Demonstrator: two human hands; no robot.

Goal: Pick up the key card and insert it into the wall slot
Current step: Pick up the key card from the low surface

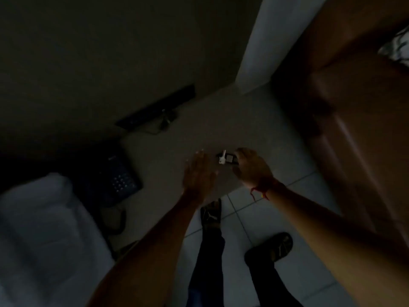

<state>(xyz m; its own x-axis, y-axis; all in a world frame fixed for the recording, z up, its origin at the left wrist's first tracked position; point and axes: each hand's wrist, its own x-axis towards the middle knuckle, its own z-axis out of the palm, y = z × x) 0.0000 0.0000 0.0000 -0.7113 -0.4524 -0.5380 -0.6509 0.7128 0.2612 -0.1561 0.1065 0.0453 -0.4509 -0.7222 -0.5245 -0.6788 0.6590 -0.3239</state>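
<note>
Frame centre: right hand (252, 167) grip pinching key card (230, 160) (white key (222, 157) attached); left hand (199, 173) spread, empty, just beside.

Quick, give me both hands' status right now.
Left hand: open, fingers spread, holding nothing.
Right hand: closed on a small dark object with a white piece; too dim to tell whether it is the key card.

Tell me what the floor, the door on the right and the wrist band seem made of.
Floor: pale glazed tile, likely ceramic, going by the grid of grout lines. Door: brown wood or wood veneer with a gloss finish, judging by the long highlight streaks. Wrist band: red thread or cord, with loose ends hanging.
</note>
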